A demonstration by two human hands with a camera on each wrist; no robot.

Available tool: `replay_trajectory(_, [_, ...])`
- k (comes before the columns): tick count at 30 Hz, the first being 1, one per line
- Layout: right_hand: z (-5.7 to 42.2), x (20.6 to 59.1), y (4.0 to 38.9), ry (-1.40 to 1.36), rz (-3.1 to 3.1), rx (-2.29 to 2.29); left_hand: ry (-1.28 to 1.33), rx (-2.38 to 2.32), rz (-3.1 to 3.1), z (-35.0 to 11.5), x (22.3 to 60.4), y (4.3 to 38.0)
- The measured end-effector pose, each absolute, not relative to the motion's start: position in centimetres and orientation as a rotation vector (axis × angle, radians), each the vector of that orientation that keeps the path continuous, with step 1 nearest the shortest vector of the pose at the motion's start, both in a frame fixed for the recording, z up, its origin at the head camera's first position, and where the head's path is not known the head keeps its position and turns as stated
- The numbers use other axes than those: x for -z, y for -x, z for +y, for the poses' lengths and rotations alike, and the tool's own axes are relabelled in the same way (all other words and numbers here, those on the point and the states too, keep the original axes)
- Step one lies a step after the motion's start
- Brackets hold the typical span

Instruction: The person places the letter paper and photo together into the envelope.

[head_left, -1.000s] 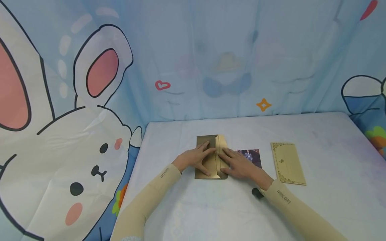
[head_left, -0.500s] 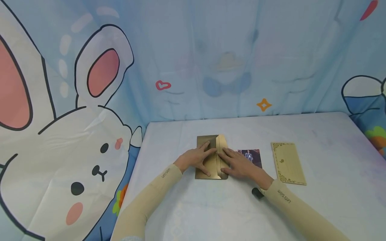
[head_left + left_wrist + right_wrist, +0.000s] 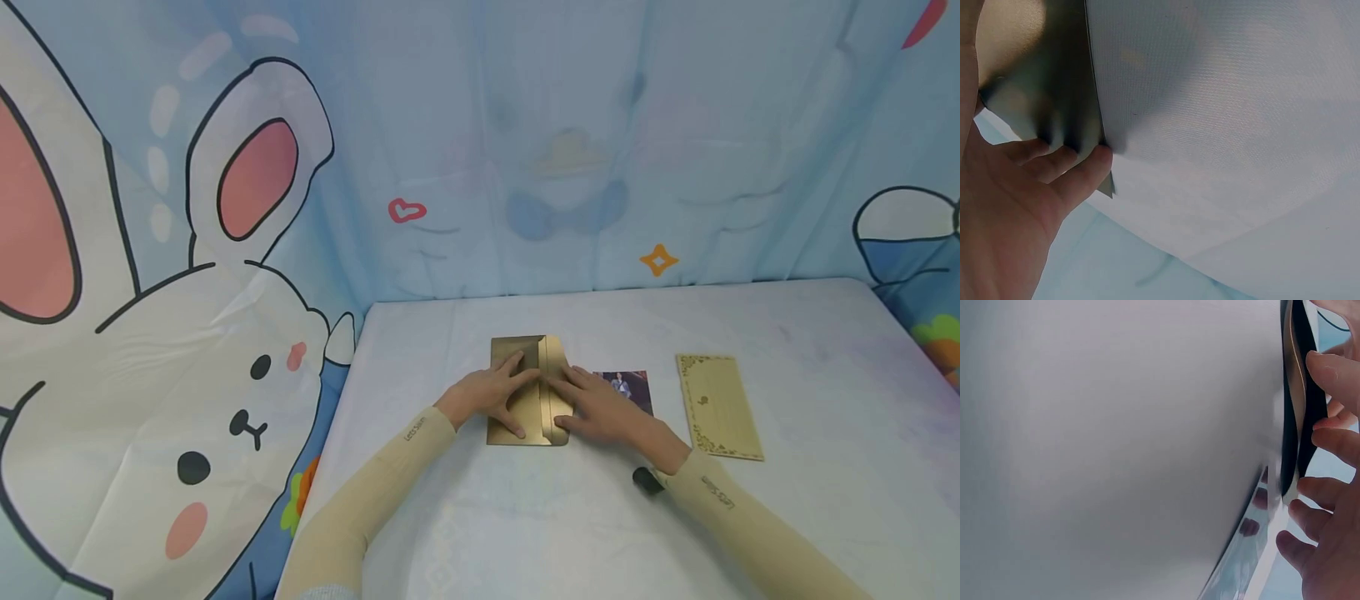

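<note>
Gold envelope [image 3: 531, 404] just below centre of frame, lengthwise up-and-down; under left hand [image 3: 491, 396] at left (fingers spread, gripping nothing), touched along right-side flap [image 3: 554, 357] by right hand [image 3: 607, 412], nearer that edge, fingers extended, likewise not grasping.

At the right edge, the fingertips of the right hand [image 3: 1338, 515] touch the gold envelope [image 3: 1296, 387], whose dark edges stand slightly apart. Below lies a glossy sheet [image 3: 1238, 556] with reddish reflections; the pale tabletop [image 3: 1116, 437] fills the left.
</note>
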State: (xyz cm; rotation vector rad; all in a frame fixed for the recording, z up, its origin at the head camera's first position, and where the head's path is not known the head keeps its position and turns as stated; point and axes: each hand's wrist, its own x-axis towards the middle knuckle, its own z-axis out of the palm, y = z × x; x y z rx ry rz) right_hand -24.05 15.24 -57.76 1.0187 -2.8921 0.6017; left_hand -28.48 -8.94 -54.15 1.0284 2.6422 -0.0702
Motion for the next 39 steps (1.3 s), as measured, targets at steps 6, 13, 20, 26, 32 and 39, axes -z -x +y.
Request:
replay_trajectory(6, [16.3,57.6,24.0,-0.971,-2.901,-0.550,-1.027,0.099,2.639,-8.9,54.3,28.6])
replay_trajectory(13, [17.2,58.2,24.1,-0.952,-2.897,-0.541,-1.004,0.093,2.631,-9.0,54.4,28.7])
replay_trajectory(20, [18.4,57.5,23.9,-0.829,-2.950,-0.554,-1.009,0.099,2.623,-9.0,54.4,28.7])
replay_trajectory(26, [20.9,56.1,23.8,-0.651,-3.053,-0.523,-1.011,0.063,2.621,-8.9,54.2,28.8])
replay_trajectory(32, [23.2,56.0,23.8,-0.587,-3.100,-0.495,-0.998,0.045,2.621,-9.1,54.1,28.5])
replay_trajectory(39, [24.6,56.7,23.9,-0.524,-3.143,-0.448,-0.996,0.014,2.616,-9.1,53.9,28.4])
